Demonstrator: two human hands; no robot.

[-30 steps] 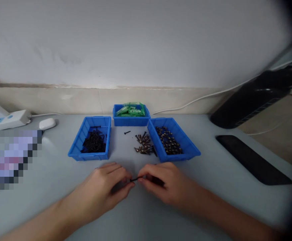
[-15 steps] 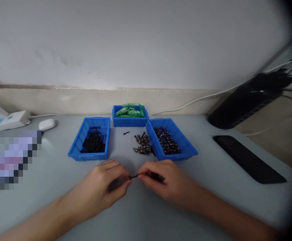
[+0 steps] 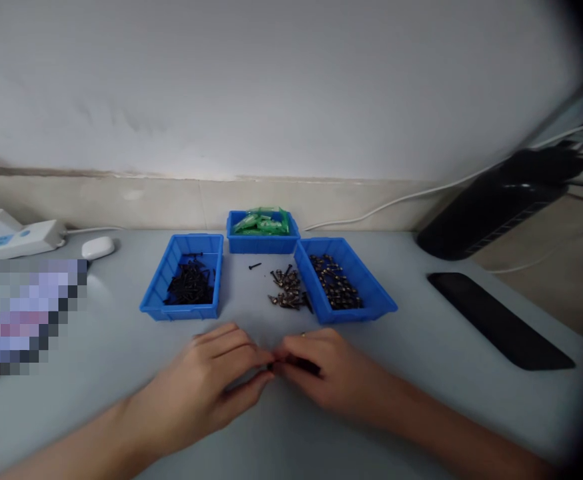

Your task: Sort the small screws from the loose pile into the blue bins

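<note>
Where our hands meet: a dark screw (image 3: 270,366) sits between the fingertips, only a short bit of it showing; it is held just above the near part of the table (image 3: 121,280), in front of the three bins.
Our left hand (image 3: 221,370): thumb and forefinger pinch at the screw from the left, a gap opening behind the tips; the other fingers curl loosely alongside.
Our right hand (image 3: 324,370): thumb and forefinger are pressed together on the screw from the right, tips close against our left fingertips; the rest are folded, and we cannot tell whether the palm holds anything.
Left blue bin (image 3: 154,287): black screws (image 3: 189,283) lie heaped inside, beyond our left hand.
Right blue bin (image 3: 371,293): bronze-toned screws (image 3: 339,283) are spread over its floor, beyond our right hand.
Back blue bin (image 3: 263,245): green plastic packets (image 3: 264,223) rise above its rim, near the wall.
Loose pile (image 3: 286,290): mixed screws lie on the table just beside the right blue bin.
Lone black screw (image 3: 255,266): we see it lying between the pile and the back blue bin.
Table edges: a white earbud case (image 3: 98,248) on our left, a flat black slab (image 3: 499,320) on our right.
</note>
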